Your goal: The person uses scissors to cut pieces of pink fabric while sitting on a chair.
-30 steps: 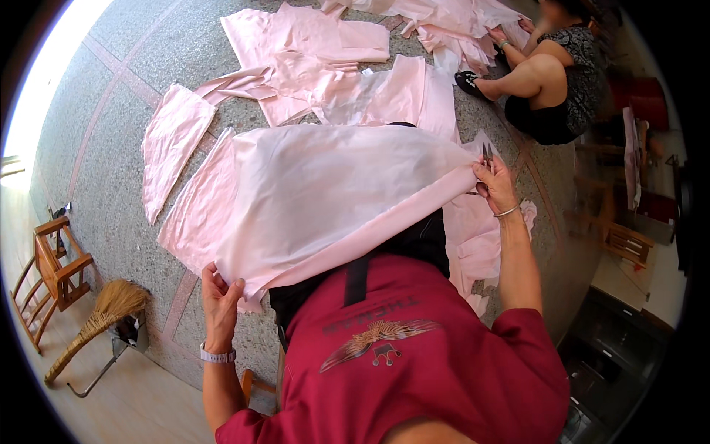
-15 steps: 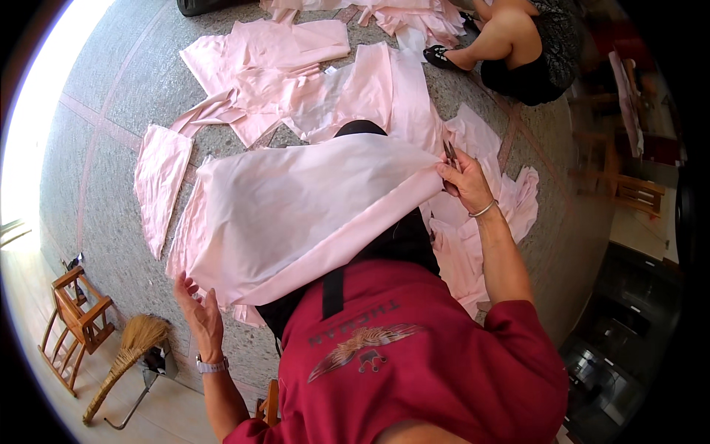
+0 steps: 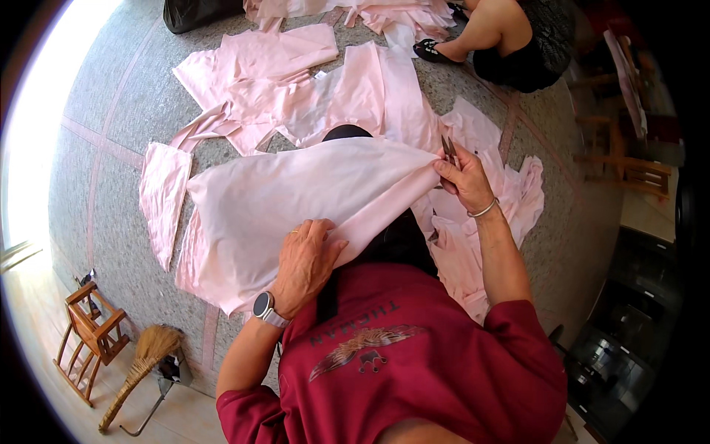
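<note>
A pale pink piece of cloth [image 3: 259, 185] is spread across my lap, with a folded band along its near edge. My right hand [image 3: 464, 177] pinches the cloth's right corner and also holds small dark scissors [image 3: 448, 146], their pointed blades sticking up past the fingers. The handles are mostly hidden in the palm. Lying on the cloth by the folded band is my left hand [image 3: 307, 259], its fingers bent and the thumb apart from them. More pink cloth pieces [image 3: 274, 81] lie in loose heaps on the floor beyond my knees.
Another person's bent leg and dark shoe [image 3: 429, 52] are at the far right. A small wooden chair [image 3: 95, 325], a straw broom [image 3: 151, 355] and a dustpan [image 3: 174, 374] stand at the left. A black bag [image 3: 200, 15] sits at the far edge.
My left hand has moved right, from beside the cloth's lower left corner onto the cloth near the folded band. My right hand keeps its hold on the corner and scissors.
</note>
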`<state>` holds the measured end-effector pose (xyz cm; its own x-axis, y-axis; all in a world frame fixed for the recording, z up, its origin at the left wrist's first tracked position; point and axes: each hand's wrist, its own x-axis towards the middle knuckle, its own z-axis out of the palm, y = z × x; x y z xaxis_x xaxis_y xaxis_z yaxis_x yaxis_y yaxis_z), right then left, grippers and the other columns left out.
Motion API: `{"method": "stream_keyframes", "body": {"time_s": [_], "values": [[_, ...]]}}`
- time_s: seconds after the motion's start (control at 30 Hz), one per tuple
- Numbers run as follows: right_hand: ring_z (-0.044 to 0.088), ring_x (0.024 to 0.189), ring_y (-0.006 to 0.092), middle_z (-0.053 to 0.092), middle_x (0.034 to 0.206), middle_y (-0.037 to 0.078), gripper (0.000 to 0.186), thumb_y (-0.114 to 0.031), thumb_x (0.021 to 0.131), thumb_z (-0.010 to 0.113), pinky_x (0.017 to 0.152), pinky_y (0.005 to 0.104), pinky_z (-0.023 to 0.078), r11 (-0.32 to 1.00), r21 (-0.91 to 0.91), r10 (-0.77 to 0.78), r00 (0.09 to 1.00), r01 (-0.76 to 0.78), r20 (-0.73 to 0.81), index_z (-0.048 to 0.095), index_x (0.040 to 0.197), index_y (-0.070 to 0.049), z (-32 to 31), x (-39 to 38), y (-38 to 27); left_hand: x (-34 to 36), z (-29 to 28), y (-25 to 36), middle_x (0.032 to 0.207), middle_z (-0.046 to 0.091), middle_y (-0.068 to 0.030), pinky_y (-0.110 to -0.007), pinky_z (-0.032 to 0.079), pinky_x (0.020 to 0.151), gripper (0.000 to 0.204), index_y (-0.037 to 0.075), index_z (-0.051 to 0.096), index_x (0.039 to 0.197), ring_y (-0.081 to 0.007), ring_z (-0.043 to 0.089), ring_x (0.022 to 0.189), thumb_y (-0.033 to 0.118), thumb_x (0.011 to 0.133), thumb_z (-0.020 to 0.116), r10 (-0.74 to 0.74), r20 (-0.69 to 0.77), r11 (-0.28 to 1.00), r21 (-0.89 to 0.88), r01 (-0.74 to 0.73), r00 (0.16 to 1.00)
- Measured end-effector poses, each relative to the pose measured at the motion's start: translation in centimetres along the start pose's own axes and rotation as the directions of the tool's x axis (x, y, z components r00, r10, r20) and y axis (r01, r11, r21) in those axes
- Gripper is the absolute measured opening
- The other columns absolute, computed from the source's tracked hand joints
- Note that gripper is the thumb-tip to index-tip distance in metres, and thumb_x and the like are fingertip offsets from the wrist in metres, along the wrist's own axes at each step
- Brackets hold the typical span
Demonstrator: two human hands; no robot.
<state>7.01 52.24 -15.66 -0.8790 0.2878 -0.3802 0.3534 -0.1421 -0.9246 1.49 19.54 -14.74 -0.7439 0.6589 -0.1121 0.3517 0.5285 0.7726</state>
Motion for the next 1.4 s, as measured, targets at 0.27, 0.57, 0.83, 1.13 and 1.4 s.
{"method": "stream_keyframes", "body": {"time_s": [0.27, 0.57, 0.83, 1.13, 1.4], "values": [[0.039, 0.049, 0.0028, 0.051, 0.068, -0.004, 0.01, -0.011, 0.09, 0.068, 0.043, 0.018, 0.031, 1.0, 0.011, -0.027, 1.0, 0.027, -0.014, 0.06, 0.095, -0.006, 0.0, 0.1, -0.9, -2.1, -1.1, -1.1, 0.085, 0.059, -0.0156, -0.041, 0.046, 0.072, 0.014, 0.001, 0.061, 0.092, -0.0333, 0.058, 0.081, 0.011, 0.083, 0.064, -0.074, 0.106, 0.997, 0.023, 0.072, 0.992], [0.039, 0.052, 0.0019, 0.049, 0.069, -0.006, 0.01, -0.013, 0.093, 0.065, 0.046, 0.0181, 0.031, 1.0, -0.018, -0.014, 0.999, 0.015, 0.036, 0.061, 0.094, -0.005, 2.8, -0.7, -2.3, 0.9, -1.3, 1.7, 0.099, 0.059, -0.0187, -0.044, 0.044, 0.082, 0.025, 0.001, 0.057, 0.107, -0.0371, 0.056, 0.094, 0.011, 0.085, 0.064, 0.002, -0.016, 0.997, -0.078, -0.003, 1.0], [0.038, 0.063, 0.0032, 0.046, 0.07, -0.007, 0.012, -0.014, 0.092, 0.064, 0.056, 0.0199, 0.033, 0.948, -0.309, -0.039, 0.991, 0.078, 0.129, 0.061, 0.094, -0.002, 5.6, -3.6, -5.0, 7.3, 2.3, 5.1, 0.093, 0.06, -0.0114, -0.032, 0.046, 0.079, 0.023, -0.001, 0.057, 0.104, -0.0227, 0.059, 0.088, 0.014, 0.089, 0.066, 0.18, -0.077, 0.885, -0.423, -0.195, 0.981], [0.051, 0.069, 0.0037, 0.06, 0.077, 0.001, 0.02, -0.013, 0.096, 0.059, 0.062, 0.0208, 0.043, 0.903, -0.408, -0.139, 0.99, 0.138, 0.027, 0.061, 0.109, 0.001, 5.6, -5.0, -6.8, 5.5, 1.6, 5.7, 0.085, 0.065, 0.0016, -0.018, 0.045, 0.064, 0.014, 0.002, 0.065, 0.099, -0.0029, 0.056, 0.072, 0.016, 0.095, 0.062, -0.198, 0.299, 0.371, -0.859, 0.353, 0.934], [0.048, 0.048, 0.0061, 0.063, 0.066, 0.002, 0.025, -0.014, 0.099, 0.051, 0.046, 0.0217, 0.04, 0.889, -0.455, 0.222, 0.923, -0.059, 0.314, 0.059, 0.119, -0.003, 8.0, -6.3, -9.1, 4.7, 0.7, 5.4, 0.094, 0.069, -0.0052, -0.024, 0.053, 0.074, 0.024, -0.001, 0.065, 0.11, -0.0092, 0.064, 0.081, 0.017, 0.098, 0.056, -0.198, 0.419, 0.226, -0.86, 0.457, 0.886]]}}
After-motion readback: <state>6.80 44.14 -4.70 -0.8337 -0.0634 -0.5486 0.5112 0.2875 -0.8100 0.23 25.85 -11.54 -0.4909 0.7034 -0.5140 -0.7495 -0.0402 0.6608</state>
